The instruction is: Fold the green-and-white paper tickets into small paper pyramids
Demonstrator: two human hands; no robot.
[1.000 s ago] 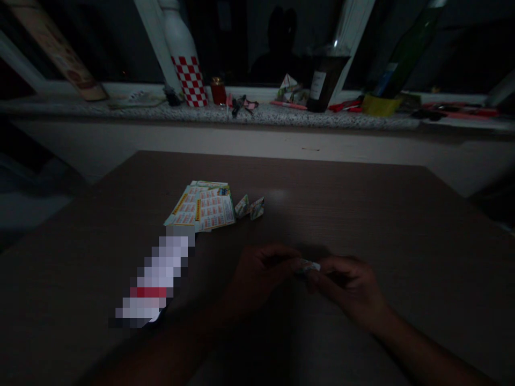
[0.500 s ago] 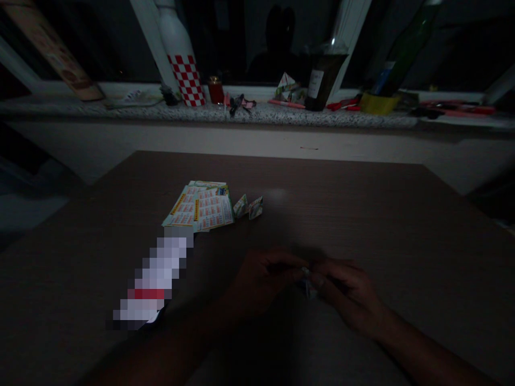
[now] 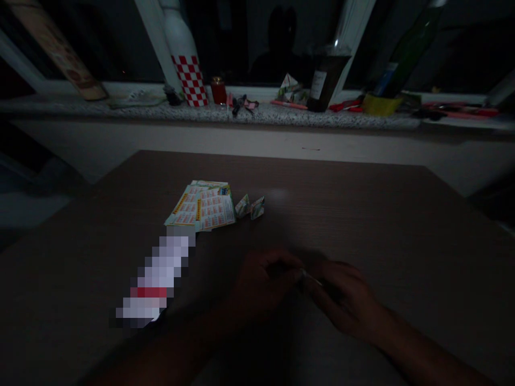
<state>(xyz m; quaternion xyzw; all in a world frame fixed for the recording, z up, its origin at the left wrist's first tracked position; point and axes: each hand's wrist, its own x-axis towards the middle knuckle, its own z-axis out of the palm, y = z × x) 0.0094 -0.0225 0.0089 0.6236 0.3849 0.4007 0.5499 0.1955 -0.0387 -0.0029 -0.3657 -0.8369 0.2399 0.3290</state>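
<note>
The scene is very dark. My left hand (image 3: 261, 284) and my right hand (image 3: 341, 300) meet low over the brown table (image 3: 362, 214), fingers pinched together on a small folded piece of paper (image 3: 309, 276), of which only a thin pale edge shows. Farther back on the table lies a stack of printed calendar cards (image 3: 203, 206). Just to its right sit two small folded paper pieces (image 3: 251, 206).
A pixelated white and red object (image 3: 155, 281) lies left of my hands. On the stone window sill (image 3: 249, 113) stand a red-checked white bottle (image 3: 185, 59), a small red jar (image 3: 218, 90), two dark bottles (image 3: 325, 75), a yellow tape roll (image 3: 380, 104) and red pens.
My hands have shifted slightly lower and turned the small paper, so less of it shows now than a second ago. Nothing else moved.
</note>
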